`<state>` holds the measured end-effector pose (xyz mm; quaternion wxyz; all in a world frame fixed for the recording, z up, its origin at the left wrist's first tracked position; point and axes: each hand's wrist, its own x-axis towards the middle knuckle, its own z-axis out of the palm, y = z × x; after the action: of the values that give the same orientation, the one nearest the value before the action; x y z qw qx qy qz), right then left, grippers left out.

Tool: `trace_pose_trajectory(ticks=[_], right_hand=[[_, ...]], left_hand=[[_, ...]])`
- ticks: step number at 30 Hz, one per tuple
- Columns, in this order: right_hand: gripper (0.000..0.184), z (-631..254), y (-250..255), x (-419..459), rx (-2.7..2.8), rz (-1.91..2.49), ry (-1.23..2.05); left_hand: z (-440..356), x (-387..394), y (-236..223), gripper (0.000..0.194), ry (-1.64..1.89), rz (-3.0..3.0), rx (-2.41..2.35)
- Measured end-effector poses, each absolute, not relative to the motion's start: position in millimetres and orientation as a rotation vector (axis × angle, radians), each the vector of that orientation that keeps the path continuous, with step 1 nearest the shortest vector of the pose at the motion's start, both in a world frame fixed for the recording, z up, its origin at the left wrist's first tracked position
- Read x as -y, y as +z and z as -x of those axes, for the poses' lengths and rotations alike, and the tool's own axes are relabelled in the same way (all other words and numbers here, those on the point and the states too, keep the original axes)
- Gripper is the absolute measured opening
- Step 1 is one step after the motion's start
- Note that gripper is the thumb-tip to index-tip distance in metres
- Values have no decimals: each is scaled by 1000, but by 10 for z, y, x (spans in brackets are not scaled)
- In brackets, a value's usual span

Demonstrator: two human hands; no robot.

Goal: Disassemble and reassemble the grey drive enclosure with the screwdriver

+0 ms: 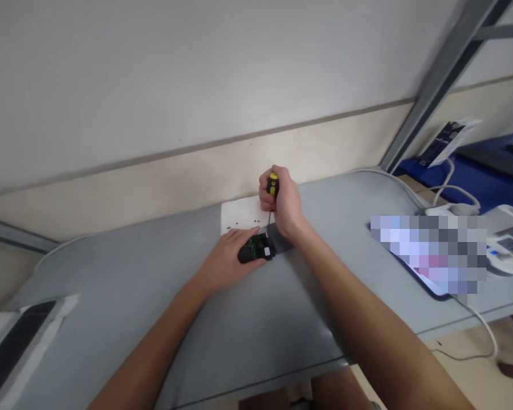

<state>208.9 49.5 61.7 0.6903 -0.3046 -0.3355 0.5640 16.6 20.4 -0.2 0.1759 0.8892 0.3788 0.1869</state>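
Note:
A small black electronic device (253, 250) with a green circuit board and a white label lies on the grey table. My left hand (228, 256) grips it from the left, thumb along the near edge and fingers along the far edge. My right hand (285, 196) is wrapped round a black and yellow screwdriver (273, 185), held upright. Its thin shaft points down at the device's far right edge; whether the tip touches cannot be made out. A flat dark piece (283, 242) lies at the device's right. Behind it, several tiny dark bits, perhaps screws, rest on white paper (235, 212).
A tablet with a blurred screen (427, 256) lies at the right, beside a white power strip (511, 250) and cables. Metal posts (444, 80) rise at the right. A wall (196, 165) closes off the back. A white-framed dark object (21, 341) sits at the left.

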Motion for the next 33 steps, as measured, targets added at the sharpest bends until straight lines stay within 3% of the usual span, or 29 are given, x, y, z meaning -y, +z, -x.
trace_pose_trajectory(ticks=[12, 21, 30, 33], right_hand=[[40, -1987, 588, -385, 864, 766, 1164], [45, -2011, 685, -256, 1001, 888, 813], [48, -2295, 649, -304, 1647, 1784, 269], [46, -2466, 565, -354, 1811, 1974, 326]], left_hand=[[-187, -120, 67, 69, 744, -2524, -1036], [-334, 144, 124, 62, 586, -2832, -687], [-402, 246, 39, 69, 603, -2918, -541], [-348, 152, 127, 42, 687, -2854, -649]])
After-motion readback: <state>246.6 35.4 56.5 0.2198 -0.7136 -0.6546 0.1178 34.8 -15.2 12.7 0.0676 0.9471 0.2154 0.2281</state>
